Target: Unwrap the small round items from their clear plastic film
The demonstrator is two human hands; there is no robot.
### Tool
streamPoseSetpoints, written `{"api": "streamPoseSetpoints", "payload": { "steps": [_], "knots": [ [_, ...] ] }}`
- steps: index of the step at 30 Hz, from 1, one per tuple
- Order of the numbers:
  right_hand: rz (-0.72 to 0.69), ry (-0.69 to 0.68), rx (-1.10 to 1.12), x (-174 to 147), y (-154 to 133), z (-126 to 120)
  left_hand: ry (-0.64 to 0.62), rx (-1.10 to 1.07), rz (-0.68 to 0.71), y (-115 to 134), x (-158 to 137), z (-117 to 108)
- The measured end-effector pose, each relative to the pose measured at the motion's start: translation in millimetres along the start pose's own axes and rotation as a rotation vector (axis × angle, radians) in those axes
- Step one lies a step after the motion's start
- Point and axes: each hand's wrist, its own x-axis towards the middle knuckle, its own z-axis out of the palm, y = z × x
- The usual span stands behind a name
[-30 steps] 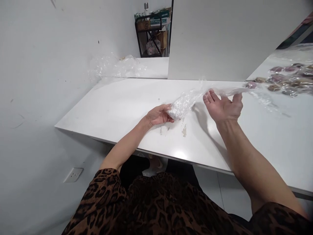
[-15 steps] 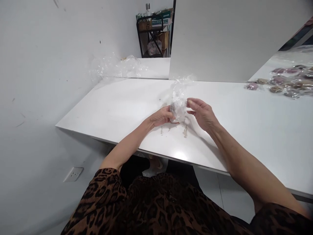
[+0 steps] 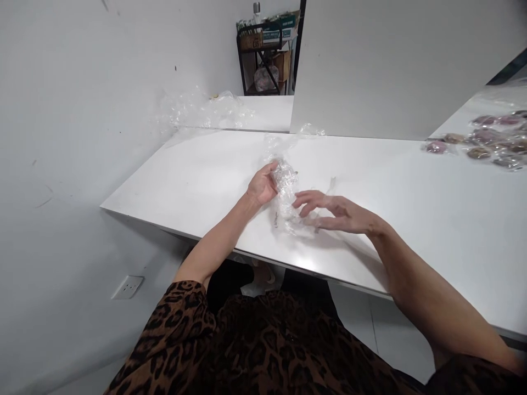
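Note:
Crumpled clear plastic wrap stands in a bundle on the white table, with loose film spreading behind it and toward me. Around its left side my left hand is closed, fingers partly hidden behind the film. What lies inside the bundle, if anything, I cannot make out. My right hand is just right of the bundle, fingers stretched out and apart, beside the lower folds of the film. A few small brownish marks show through the film.
More crumpled clear film lies at the back left by the wall. Several plastic-wrapped pink and brown round items sit at the back right. An upright white panel borders the back edge, with a black shelf cart beyond it.
My left hand has shifted up and left with the plastic bundle. My right hand has come down toward me and its fingers have spread. The film now reaches lower over the table.

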Motion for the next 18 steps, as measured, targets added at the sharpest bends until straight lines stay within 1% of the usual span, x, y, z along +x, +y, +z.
{"api": "streamPoseSetpoints", "payload": {
  "steps": [1,2,3,4,6,7,8,9,11,14,16,18],
  "knots": [
    [0.013,-0.059,0.008,0,-1,0,0.012,0.017,0.017,-1,-1,1],
    [0.021,-0.06,0.038,0,-2,0,0.023,0.038,0.035,-3,-2,2],
    [0.026,0.006,0.083,1,-1,-1,0.027,0.062,0.055,-5,-3,3],
    [0.034,0.137,0.126,2,1,-1,0.019,0.084,0.077,-7,-5,3],
    [0.074,0.48,0.165,5,7,0,-0.019,0.119,0.132,-11,-8,4],
    [0.107,0.614,0.164,6,12,0,-0.048,0.138,0.153,-13,-9,5],
    [0.149,0.696,0.163,9,16,1,-0.078,0.161,0.17,-15,-10,5],
    [0.193,0.727,0.171,11,21,3,-0.105,0.187,0.181,-17,-10,5],
    [0.252,0.701,0.223,15,28,8,-0.148,0.247,0.176,-22,-10,5],
    [0.251,0.662,0.312,20,31,17,-0.168,0.335,0.126,-29,-8,3],
    [0.225,0.664,0.341,23,32,21,-0.133,0.405,0.115,-33,-7,1],
    [0.216,0.681,0.35,24,33,24,-0.056,0.507,0.176,-37,-7,-1]
  ]
}}
